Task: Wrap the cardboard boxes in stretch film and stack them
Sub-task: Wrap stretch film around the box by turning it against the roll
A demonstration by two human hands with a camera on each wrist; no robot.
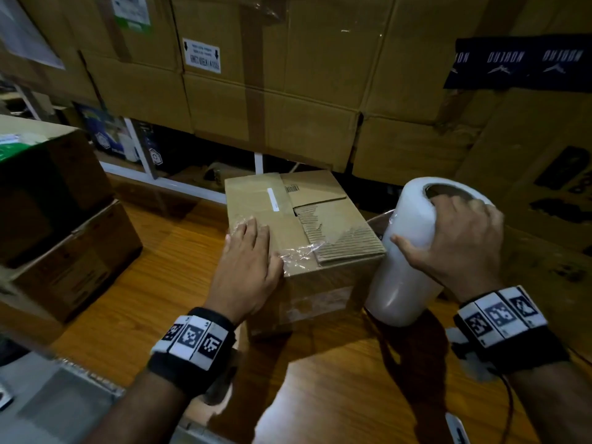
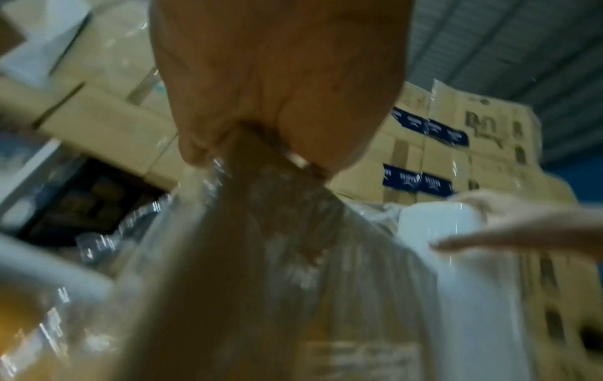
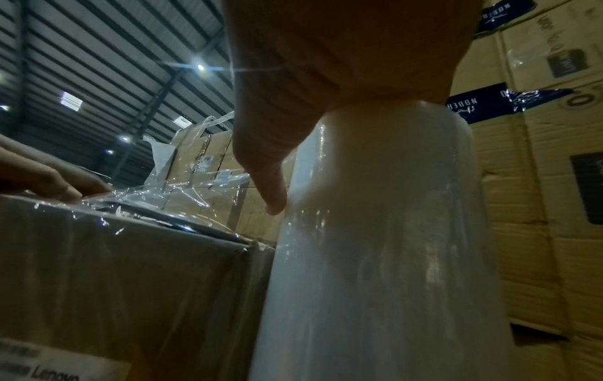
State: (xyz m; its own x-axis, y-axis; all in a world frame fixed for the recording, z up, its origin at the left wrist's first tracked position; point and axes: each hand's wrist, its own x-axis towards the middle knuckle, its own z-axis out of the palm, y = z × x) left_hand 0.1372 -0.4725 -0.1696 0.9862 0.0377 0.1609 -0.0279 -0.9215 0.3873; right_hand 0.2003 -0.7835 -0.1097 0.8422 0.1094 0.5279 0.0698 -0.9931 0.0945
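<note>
A small cardboard box (image 1: 323,216) with a torn top flap stands on the wooden table (image 1: 336,379). Clear stretch film (image 1: 299,253) lies crinkled over its near top edge and runs to the right. My left hand (image 1: 246,261) lies flat on the box's near left top, fingers straight, pressing the film down. My right hand (image 1: 461,238) grips the top of the upright white film roll (image 1: 400,277), which stands just right of the box, thumb on its side. In the right wrist view the roll (image 3: 385,257) sits beside the film-covered box (image 3: 114,270).
A wall of large cardboard cartons (image 1: 288,75) rises right behind the box and along the right side. Two brown boxes (image 1: 57,225) are stacked at the left. A grey metal surface (image 1: 57,398) borders the table at the near left.
</note>
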